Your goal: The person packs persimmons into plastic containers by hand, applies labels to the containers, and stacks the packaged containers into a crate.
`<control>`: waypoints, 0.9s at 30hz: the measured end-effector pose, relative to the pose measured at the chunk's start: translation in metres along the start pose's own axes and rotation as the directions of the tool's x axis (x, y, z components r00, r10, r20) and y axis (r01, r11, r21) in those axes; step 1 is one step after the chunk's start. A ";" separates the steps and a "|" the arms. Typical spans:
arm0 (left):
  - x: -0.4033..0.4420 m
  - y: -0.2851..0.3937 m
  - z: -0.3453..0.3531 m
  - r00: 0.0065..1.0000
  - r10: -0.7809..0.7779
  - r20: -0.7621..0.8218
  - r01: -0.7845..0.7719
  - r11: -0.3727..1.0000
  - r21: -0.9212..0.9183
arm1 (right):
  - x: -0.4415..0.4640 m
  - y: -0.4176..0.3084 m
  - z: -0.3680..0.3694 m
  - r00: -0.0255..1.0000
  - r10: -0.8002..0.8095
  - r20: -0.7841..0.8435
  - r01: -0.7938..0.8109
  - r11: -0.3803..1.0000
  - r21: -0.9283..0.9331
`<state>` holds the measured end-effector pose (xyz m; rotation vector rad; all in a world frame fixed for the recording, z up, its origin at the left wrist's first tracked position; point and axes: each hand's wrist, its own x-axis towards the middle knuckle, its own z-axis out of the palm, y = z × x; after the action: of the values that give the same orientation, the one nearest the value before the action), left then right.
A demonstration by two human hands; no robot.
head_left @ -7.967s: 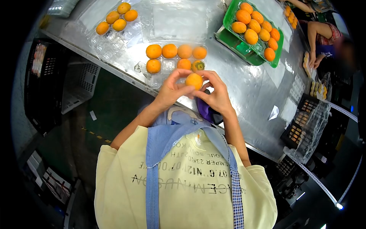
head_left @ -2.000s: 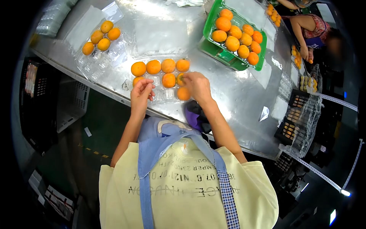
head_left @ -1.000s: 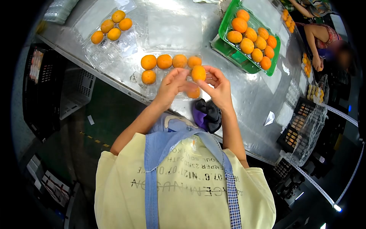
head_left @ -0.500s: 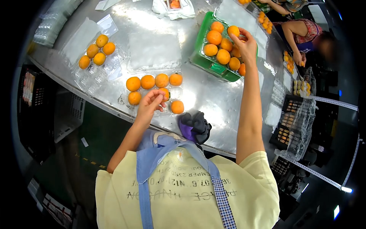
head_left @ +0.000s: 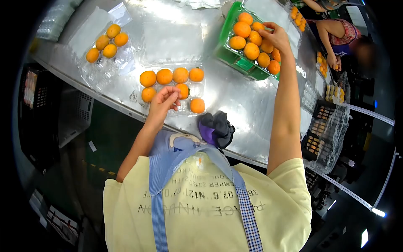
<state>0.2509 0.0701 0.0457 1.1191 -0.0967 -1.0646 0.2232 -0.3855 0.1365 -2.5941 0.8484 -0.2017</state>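
Observation:
My left hand (head_left: 163, 105) is closed, with thumb and fingertips pinching a round orange fruit (head_left: 183, 90) over a clear plastic tray (head_left: 196, 90). That fruit shows a dark spot at its right edge; its exact kind is unclear. Several like fruits (head_left: 180, 74) sit in the tray's cups around it. At the upper right, my right hand (head_left: 277, 37) reaches into a green basket (head_left: 245, 65) heaped with several such fruits (head_left: 252, 51). Its thumb and fingers close on one fruit (head_left: 257, 27) near the far side, partly covering it.
Another clear tray (head_left: 98, 75) with several fruits stands at the left. Stacked clear trays (head_left: 54, 25) lie at the far left. A black and purple bundle (head_left: 216, 129) rests at the metal table's (head_left: 247, 109) near edge. A co-worker's arm (head_left: 328, 40) handles fruit at the right.
The whole view has shifted, so the table's things sit higher in the frame. The right hand has moved slightly over the fruit in the basket. My left hand keeps its pinch on the fruit.

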 end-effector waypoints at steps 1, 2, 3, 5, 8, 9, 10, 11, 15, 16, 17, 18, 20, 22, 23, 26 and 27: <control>-0.001 0.000 0.000 1.000 0.004 -0.003 -0.004 1.000 -0.001 | -0.006 -0.003 -0.002 0.999 0.010 -0.040 -0.009 1.000 0.010; -0.002 0.000 -0.001 1.000 0.007 -0.006 -0.007 1.000 -0.002 | -0.015 -0.007 -0.006 0.997 0.020 -0.080 -0.018 1.000 0.020; -0.002 0.000 -0.002 1.000 0.010 -0.009 -0.010 1.000 -0.004 | -0.025 -0.014 -0.009 0.992 0.031 -0.119 -0.028 0.999 0.029; -0.003 -0.002 -0.006 1.000 0.020 -0.013 -0.020 1.000 -0.013 | -0.056 -0.028 -0.010 0.979 0.036 -0.202 0.001 0.983 0.183; -0.006 -0.003 -0.008 0.999 0.047 -0.004 -0.048 0.998 -0.034 | -0.094 -0.014 -0.009 0.966 0.046 -0.254 0.041 0.944 0.327; -0.008 -0.003 -0.008 0.999 0.049 -0.009 -0.049 0.998 -0.040 | -0.109 -0.010 -0.010 0.968 0.078 -0.240 0.014 0.933 0.360; -0.009 -0.003 -0.007 0.999 0.050 -0.013 -0.051 0.998 -0.046 | -0.122 -0.004 -0.012 0.968 0.110 -0.226 -0.013 0.920 0.391; -0.011 -0.003 -0.006 0.998 0.054 -0.015 -0.055 0.997 -0.053 | -0.134 0.005 -0.012 0.964 0.136 -0.227 -0.028 0.906 0.423; -0.016 -0.008 -0.008 0.998 0.063 0.008 -0.062 0.996 -0.057 | -0.176 0.030 -0.018 0.947 0.239 -0.216 -0.102 0.859 0.502; -0.017 -0.008 -0.008 0.998 0.065 0.012 -0.064 0.996 -0.057 | -0.185 0.033 -0.020 0.941 0.266 -0.207 -0.128 0.850 0.511; -0.019 -0.008 -0.008 0.998 0.066 0.016 -0.065 0.996 -0.056 | -0.191 0.037 -0.021 0.940 0.274 -0.204 -0.136 0.848 0.513; -0.020 -0.008 -0.008 0.998 0.067 0.020 -0.066 0.996 -0.055 | -0.197 0.040 -0.021 0.938 0.283 -0.201 -0.144 0.845 0.515; -0.023 -0.009 -0.009 0.998 0.062 0.014 -0.061 0.997 -0.056 | -0.205 0.044 -0.020 0.936 0.295 -0.192 -0.157 0.839 0.522; -0.026 -0.009 -0.009 0.998 0.056 0.008 -0.055 0.997 -0.055 | -0.210 0.042 -0.019 0.935 0.304 -0.181 -0.168 0.831 0.531; -0.028 -0.009 -0.009 0.999 0.050 0.006 -0.050 0.997 -0.053 | -0.210 0.042 -0.018 0.936 0.304 -0.175 -0.167 0.824 0.541; -0.032 -0.009 -0.010 0.999 0.035 -0.016 -0.035 0.998 -0.051 | -0.206 0.042 -0.016 0.940 0.302 -0.157 -0.165 0.806 0.568; -0.032 -0.009 -0.011 0.999 0.029 -0.024 -0.031 0.998 -0.051 | -0.204 0.038 -0.015 0.942 0.298 -0.151 -0.162 0.802 0.575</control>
<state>0.2336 0.1004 0.0470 1.0807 -0.0670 -1.0217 0.0348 -0.2979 0.1319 -1.9215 1.0027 -0.6007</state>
